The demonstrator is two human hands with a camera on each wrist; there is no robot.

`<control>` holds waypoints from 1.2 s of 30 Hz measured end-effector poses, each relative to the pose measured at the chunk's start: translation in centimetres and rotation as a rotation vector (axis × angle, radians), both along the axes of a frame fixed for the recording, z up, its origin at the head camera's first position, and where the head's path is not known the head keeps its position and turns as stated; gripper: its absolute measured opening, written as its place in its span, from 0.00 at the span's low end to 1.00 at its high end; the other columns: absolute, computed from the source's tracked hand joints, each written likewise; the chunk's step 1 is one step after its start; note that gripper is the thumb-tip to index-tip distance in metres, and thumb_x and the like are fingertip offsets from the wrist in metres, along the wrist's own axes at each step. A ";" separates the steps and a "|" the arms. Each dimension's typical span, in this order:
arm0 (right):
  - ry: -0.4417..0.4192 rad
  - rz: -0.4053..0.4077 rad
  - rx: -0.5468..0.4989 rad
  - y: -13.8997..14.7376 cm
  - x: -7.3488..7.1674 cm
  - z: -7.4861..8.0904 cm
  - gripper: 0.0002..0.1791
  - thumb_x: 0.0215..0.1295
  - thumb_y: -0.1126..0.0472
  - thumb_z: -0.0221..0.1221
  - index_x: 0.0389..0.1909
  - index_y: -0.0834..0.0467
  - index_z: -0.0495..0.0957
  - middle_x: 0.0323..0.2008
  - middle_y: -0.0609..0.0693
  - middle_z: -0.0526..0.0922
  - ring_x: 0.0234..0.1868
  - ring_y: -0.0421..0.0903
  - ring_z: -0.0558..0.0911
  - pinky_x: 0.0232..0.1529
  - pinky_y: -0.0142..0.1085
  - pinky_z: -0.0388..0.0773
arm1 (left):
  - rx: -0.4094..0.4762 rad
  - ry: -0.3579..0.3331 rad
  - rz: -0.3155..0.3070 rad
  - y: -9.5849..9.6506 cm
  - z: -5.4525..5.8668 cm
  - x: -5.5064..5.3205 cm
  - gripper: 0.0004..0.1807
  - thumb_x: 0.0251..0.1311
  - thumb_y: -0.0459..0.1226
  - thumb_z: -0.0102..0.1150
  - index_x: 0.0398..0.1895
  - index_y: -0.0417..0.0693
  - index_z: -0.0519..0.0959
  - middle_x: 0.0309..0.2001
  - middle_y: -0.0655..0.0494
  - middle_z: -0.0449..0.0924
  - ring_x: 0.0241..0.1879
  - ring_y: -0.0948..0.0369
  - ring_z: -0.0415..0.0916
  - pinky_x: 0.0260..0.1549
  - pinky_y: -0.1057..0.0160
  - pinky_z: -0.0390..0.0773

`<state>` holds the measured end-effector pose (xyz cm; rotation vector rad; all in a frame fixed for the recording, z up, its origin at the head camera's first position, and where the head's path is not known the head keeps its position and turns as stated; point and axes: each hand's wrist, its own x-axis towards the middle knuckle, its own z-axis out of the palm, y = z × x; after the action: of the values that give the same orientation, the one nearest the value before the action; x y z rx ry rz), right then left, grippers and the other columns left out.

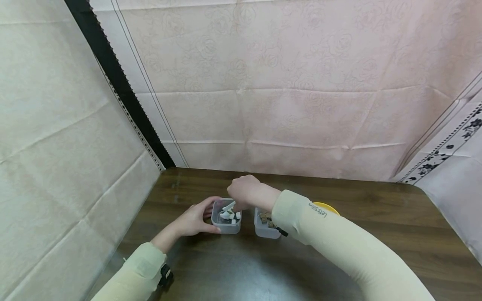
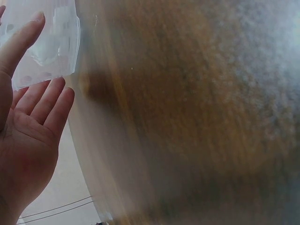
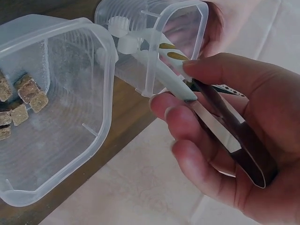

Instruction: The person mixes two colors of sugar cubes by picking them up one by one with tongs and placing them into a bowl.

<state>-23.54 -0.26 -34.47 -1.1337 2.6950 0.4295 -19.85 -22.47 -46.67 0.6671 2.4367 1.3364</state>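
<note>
My left hand holds a small clear plastic container, thumb at its near side and fingers round the far side. White cubes lie in this container. My right hand is over its right edge and pinches a pair of tongs with a bent metal body and pale arms. The tips of the tongs reach inside among the white cubes. A second clear container stands to the right, under my right forearm, with several brown cubes in it.
A yellow round rim shows behind my right sleeve, which hides most of it. Everything stands on a dark wooden table. Pale patterned cloth hangs behind the table and at its sides.
</note>
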 end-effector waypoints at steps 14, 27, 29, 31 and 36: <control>0.046 -0.017 0.021 -0.3 0.2 0.0 0.12 0.65 0.45 0.70 0.34 0.48 0.84 0.30 0.41 0.82 0.27 0.40 0.74 0.29 0.37 0.80 | 0.000 -0.006 0.004 0.1 0.2 -0.1 0.49 0.59 0.36 0.80 0.81 0.47 0.61 0.75 0.43 0.70 0.74 0.44 0.71 0.70 0.47 0.74; 0.043 0.001 0.045 -1.0 0.5 -0.2 0.11 0.68 0.45 0.68 0.40 0.49 0.87 0.32 0.42 0.84 0.27 0.40 0.74 0.31 0.35 0.82 | 0.010 0.000 -0.008 0.0 0.0 -0.1 0.48 0.60 0.36 0.80 0.80 0.48 0.62 0.75 0.44 0.71 0.74 0.45 0.71 0.70 0.48 0.73; 0.041 0.002 0.041 -1.0 0.4 -0.2 0.11 0.68 0.45 0.68 0.40 0.49 0.87 0.32 0.41 0.84 0.27 0.40 0.74 0.30 0.35 0.81 | 0.012 0.000 -0.008 0.1 0.0 -0.1 0.48 0.60 0.36 0.80 0.80 0.48 0.62 0.75 0.44 0.71 0.74 0.45 0.71 0.70 0.47 0.73; 0.034 0.004 0.035 -0.9 0.4 -0.2 0.11 0.68 0.45 0.69 0.39 0.49 0.86 0.32 0.41 0.83 0.27 0.40 0.74 0.30 0.36 0.81 | 0.014 -0.002 -0.008 0.1 0.0 -0.1 0.48 0.60 0.35 0.80 0.80 0.48 0.62 0.75 0.43 0.71 0.74 0.45 0.71 0.70 0.47 0.73; -0.014 -0.001 -0.008 -0.1 0.0 0.1 0.13 0.69 0.44 0.69 0.35 0.49 0.84 0.27 0.41 0.81 0.25 0.40 0.73 0.28 0.36 0.78 | 0.010 -0.006 0.000 0.1 0.1 0.0 0.49 0.59 0.35 0.80 0.81 0.48 0.62 0.74 0.44 0.72 0.74 0.45 0.71 0.70 0.47 0.73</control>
<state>-23.53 -0.33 -34.41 -1.1336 2.6872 0.4087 -19.86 -22.38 -46.56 0.6647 2.4266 1.3494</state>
